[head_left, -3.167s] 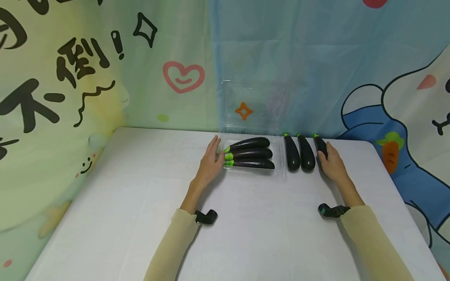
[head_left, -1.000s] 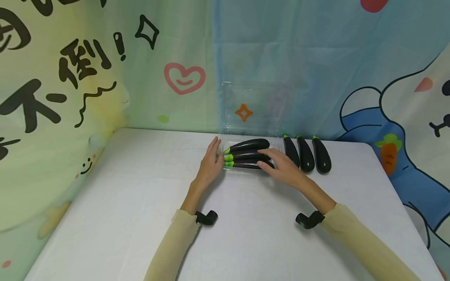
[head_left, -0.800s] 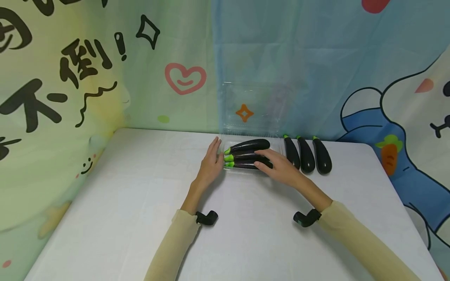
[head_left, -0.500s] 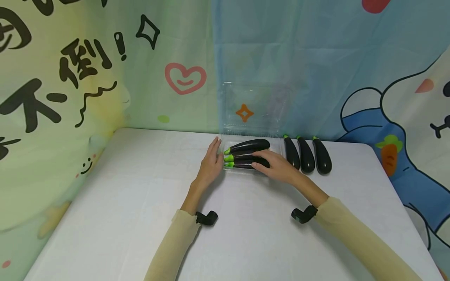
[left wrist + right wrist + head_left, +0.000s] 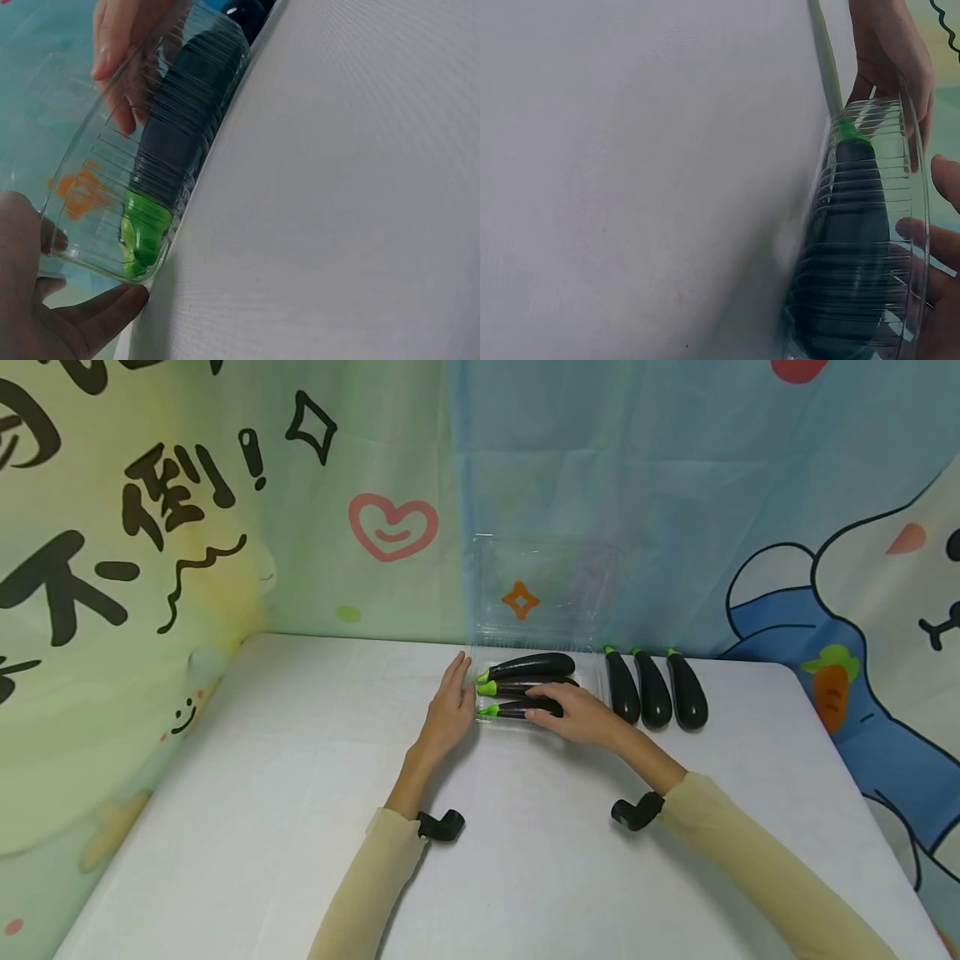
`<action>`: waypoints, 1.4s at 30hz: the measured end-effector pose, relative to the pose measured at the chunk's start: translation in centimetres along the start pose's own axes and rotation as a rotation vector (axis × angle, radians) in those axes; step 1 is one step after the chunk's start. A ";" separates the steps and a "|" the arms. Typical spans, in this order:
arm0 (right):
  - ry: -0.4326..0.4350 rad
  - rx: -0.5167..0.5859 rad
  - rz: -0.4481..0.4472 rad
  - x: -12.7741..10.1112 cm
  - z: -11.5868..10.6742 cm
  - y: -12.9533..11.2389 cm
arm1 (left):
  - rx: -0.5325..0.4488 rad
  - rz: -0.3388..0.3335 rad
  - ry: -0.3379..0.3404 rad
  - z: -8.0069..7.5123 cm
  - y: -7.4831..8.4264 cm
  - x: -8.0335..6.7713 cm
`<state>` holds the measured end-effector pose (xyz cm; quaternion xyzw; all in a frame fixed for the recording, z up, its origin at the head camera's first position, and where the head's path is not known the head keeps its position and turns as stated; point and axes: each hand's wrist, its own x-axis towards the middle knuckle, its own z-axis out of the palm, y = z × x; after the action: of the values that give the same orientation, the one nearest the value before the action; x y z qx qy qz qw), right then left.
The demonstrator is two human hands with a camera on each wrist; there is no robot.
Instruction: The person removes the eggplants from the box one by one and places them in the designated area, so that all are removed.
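In the head view, my left hand point(image 5: 447, 714) rests with straight fingers against the left end of a clear plastic tray point(image 5: 592, 670). Three eggplants lie in the tray, green stems to the left: a back one point(image 5: 531, 666), a middle one point(image 5: 501, 689) and a front one point(image 5: 512, 710). My right hand point(image 5: 581, 717) reaches in over the tray's front right, its fingers at the gap between the middle and front eggplants and hiding their thick ends. The right wrist view shows its thumb point(image 5: 946, 180) raised apart from the fingers, above the tray wall.
Right of the tray, three more eggplants stand in a row, stems at the back: one by the tray point(image 5: 622, 687), one in the middle point(image 5: 654, 691) and one outermost point(image 5: 687, 693). The tray's clear lid point(image 5: 551, 560) stands up against the printed backdrop point(image 5: 675, 527).
My right hand has let go of the outermost eggplant and come left into the tray. The middle eggplant has shifted back, parting from the front one. My left hand has stayed.
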<state>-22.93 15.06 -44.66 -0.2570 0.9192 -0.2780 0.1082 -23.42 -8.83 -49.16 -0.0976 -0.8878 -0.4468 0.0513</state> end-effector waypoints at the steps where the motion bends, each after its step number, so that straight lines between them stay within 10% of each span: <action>1: -0.006 0.006 0.012 0.1 0.0 0.0 | 0.001 0.000 -0.002 0.0 0.0 0.0; 26: -0.165 0.100 0.089 3.1 -0.4 1.1 | -0.014 -0.007 0.019 -0.4 -0.2 0.1; 42: -0.035 0.091 0.024 2.7 0.3 1.6 | -0.008 -0.004 0.014 0.0 0.1 0.0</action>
<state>-25.80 14.65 -45.97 -0.2457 0.9066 -0.3136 0.1391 -23.39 -8.77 -49.11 -0.0928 -0.8858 -0.4512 0.0559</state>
